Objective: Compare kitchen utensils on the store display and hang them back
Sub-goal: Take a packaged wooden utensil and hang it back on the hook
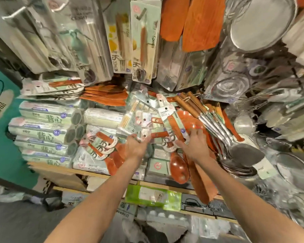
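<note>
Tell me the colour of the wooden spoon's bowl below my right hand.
Reddish-brown and glossy on the wooden spoon; head view shows it best.

Glossy wooden spoon [178, 168], shiny metal spatulas [218, 127] with wooden handles [188, 104], matt paper label [166, 112], glossy plastic-wrapped rolls [42, 116]

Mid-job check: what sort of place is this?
Most likely a household-goods shop's kitchenware display: wooden spoons on printed retail cards hang in overlapping bunches, steel ladles with wooden handles hang bundled together, and identical packaged rolls are stacked on a wooden shelf.
</note>
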